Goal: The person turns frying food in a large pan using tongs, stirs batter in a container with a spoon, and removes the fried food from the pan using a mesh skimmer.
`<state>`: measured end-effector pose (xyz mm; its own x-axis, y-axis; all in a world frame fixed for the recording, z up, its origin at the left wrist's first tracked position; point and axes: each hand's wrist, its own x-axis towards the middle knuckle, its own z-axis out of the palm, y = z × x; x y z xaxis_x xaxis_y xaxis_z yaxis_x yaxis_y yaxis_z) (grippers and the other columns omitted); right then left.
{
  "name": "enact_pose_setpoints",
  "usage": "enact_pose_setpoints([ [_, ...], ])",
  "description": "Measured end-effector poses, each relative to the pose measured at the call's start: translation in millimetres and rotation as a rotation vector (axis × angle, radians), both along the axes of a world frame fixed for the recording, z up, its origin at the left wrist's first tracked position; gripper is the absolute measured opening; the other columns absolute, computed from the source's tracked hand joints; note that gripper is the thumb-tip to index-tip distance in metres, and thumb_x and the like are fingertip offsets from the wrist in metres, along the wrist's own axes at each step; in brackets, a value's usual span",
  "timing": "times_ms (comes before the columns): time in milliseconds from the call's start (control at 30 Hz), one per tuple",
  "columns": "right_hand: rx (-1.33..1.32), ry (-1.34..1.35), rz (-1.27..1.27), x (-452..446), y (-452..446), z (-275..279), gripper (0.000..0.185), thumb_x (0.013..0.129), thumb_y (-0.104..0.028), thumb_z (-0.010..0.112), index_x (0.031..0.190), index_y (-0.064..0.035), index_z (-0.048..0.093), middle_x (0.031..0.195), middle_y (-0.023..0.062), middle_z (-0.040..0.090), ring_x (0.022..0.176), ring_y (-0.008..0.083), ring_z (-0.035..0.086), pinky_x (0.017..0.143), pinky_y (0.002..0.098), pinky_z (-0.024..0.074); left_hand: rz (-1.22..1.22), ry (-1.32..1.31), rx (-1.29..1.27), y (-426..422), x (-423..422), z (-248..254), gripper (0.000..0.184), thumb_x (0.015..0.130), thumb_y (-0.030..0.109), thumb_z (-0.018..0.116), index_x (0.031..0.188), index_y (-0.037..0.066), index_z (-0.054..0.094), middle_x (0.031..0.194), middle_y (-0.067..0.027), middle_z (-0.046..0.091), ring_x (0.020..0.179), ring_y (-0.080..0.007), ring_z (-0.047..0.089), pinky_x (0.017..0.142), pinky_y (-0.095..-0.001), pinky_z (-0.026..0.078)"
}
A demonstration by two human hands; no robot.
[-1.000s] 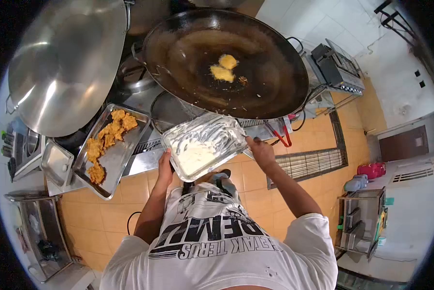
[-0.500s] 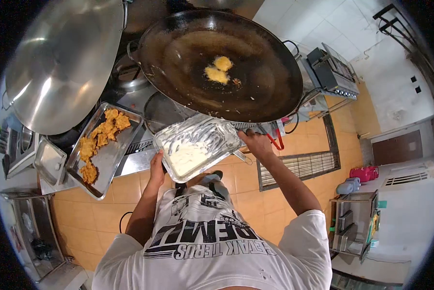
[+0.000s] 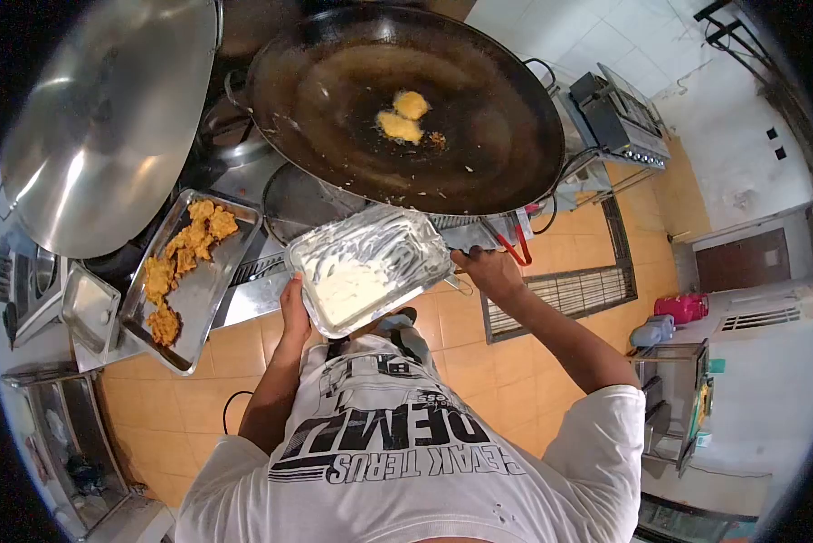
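Note:
My left hand (image 3: 295, 310) grips the left side of a rectangular metal tray (image 3: 435, 237), its fingers partly hidden beneath. White batter (image 3: 345, 288) lies thick at the tray's near left and is smeared thinly over the rest. At the tray's right edge my right hand (image 3: 492, 274) is closed; a dark piece shows by its fingers, too small to name. The tray tilts in front of a large dark wok (image 3: 325, 149). Two yellow battered pieces (image 3: 403, 125) sit in the wok's oil beside some brown crumbs (image 3: 437, 140).
Golden fried pieces (image 3: 182, 256) lie in a long metal tray (image 3: 209, 299) on the left, beside a smaller tray (image 3: 92, 303). A big metal lid (image 3: 108, 118) leans at upper left. Red tong-like handles (image 3: 519, 242) stand right of the wok. A floor grate (image 3: 560, 303) lies beyond my right arm.
The batter tray has tipped a little and shifted slightly, with both hands staying at its sides. My right elbow has swung outward. The whole view has moved slightly.

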<state>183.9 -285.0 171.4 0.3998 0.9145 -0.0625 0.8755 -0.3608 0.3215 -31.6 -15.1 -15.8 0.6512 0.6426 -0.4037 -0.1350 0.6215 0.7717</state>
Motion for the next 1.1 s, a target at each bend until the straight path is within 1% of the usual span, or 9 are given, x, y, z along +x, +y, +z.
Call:
enact_pose_setpoints([
  [133,-0.105,0.019,-0.01,-5.8,4.7,1.8,0.022,0.082,-0.013,0.053,0.103,-0.0166,0.052,0.067,0.0081,0.062,0.061,0.0235,0.066,0.045,0.0335,0.0525,0.033,-0.041,0.02,-1.2,1.4,-10.1,0.031,0.093,0.029,0.05,0.1,0.0,0.059,0.095,-0.0063,0.061,0.087,-0.0133,0.056,0.077,-0.0261,0.044],
  [333,-0.087,-0.022,0.001,-10.0,-0.9,8.2,0.024,0.081,-0.013,0.054,0.105,-0.0158,0.054,0.066,0.0071,0.062,0.061,0.0221,0.066,0.045,0.0316,0.0522,0.133,-0.033,0.087,-8.8,5.3,-15.3,0.029,0.093,0.027,0.049,0.099,0.0,0.059,0.093,-0.0049,0.06,0.084,-0.0125,0.055,0.075,-0.0253,0.044],
  [433,-0.146,0.0,-0.03,-15.8,3.5,15.2,0.02,0.08,-0.014,0.054,0.1,-0.0159,0.057,0.066,0.0074,0.062,0.062,0.0209,0.065,0.045,0.0315,0.0522,0.132,-0.042,0.118,-9.3,5.3,-18.1,0.029,0.093,0.026,0.049,0.099,-0.001,0.059,0.092,-0.0048,0.06,0.083,-0.0123,0.055,0.074,-0.0252,0.044],
  [533,-0.121,-0.033,-0.035,-7.3,3.4,6.2,0.016,0.079,-0.015,0.056,0.094,-0.0162,0.059,0.066,0.0069,0.062,0.062,0.0203,0.065,0.046,0.0309,0.0519,0.131,-0.039,0.114,-11.6,4.8,-15.5,0.029,0.093,0.026,0.049,0.1,-0.001,0.058,0.091,-0.005,0.06,0.081,-0.012,0.055,0.073,-0.0251,0.044],
  [633,-0.059,-0.051,0.028,-5.0,0.9,-0.6,0.013,0.077,-0.015,0.056,0.089,-0.0128,0.06,0.067,0.0062,0.062,0.064,0.0202,0.065,0.048,0.0297,0.0521,0.134,-0.011,0.145,-13.5,3.4,-16.4,0.03,0.093,0.025,0.049,0.101,-0.002,0.058,0.089,-0.0055,0.06,0.079,-0.0119,0.054,0.071,-0.025,0.044],
  [833,-0.06,0.162,0.095,4.5,6.2,-5.9,0.013,0.078,-0.013,0.053,0.083,-0.0032,0.059,0.073,0.0121,0.063,0.072,0.026,0.065,0.063,0.038,0.053,0.143,-0.023,0.211,-14.0,5.4,-7.0,0.032,0.092,0.026,0.049,0.103,-0.003,0.056,0.09,-0.006,0.06,0.079,-0.012,0.054,0.071,-0.0251,0.044],
  [933,-0.246,0.454,-0.156,13.5,21.2,-3.5,0.028,0.073,-0.004,0.05,0.098,-0.0021,0.061,0.089,0.0223,0.064,0.086,0.0363,0.062,0.073,0.0433,0.0514,0.167,-0.013,0.212,-16.2,6.7,-1.0,0.031,0.093,0.026,0.049,0.103,-0.003,0.057,0.09,-0.0057,0.06,0.078,-0.0116,0.054,0.071,-0.0251,0.044],
  [1033,-0.309,0.532,-0.171,14.4,30.7,2.9,0.027,0.071,-0.003,0.048,0.095,-0.0005,0.062,0.086,0.023,0.064,0.088,0.0375,0.062,0.08,0.0456,0.0482,0.17,-0.005,0.203,-17.2,6.1,1.4,0.03,0.093,0.025,0.049,0.102,-0.003,0.057,0.089,-0.0052,0.06,0.078,-0.0111,0.053,0.071,-0.0251,0.044],
  [1100,-0.36,0.598,-0.172,16.6,37.6,3.4,0.026,0.073,-0.004,0.047,0.094,-0.0008,0.063,0.087,0.0229,0.064,0.088,0.038,0.061,0.081,0.045,0.048,0.163,-0.015,0.184,-16.5,6.0,0.8,0.029,0.093,0.024,0.049,0.102,-0.002,0.058,0.089,-0.0049,0.06,0.078,-0.0108,0.053,0.07,-0.0252,0.044],
])
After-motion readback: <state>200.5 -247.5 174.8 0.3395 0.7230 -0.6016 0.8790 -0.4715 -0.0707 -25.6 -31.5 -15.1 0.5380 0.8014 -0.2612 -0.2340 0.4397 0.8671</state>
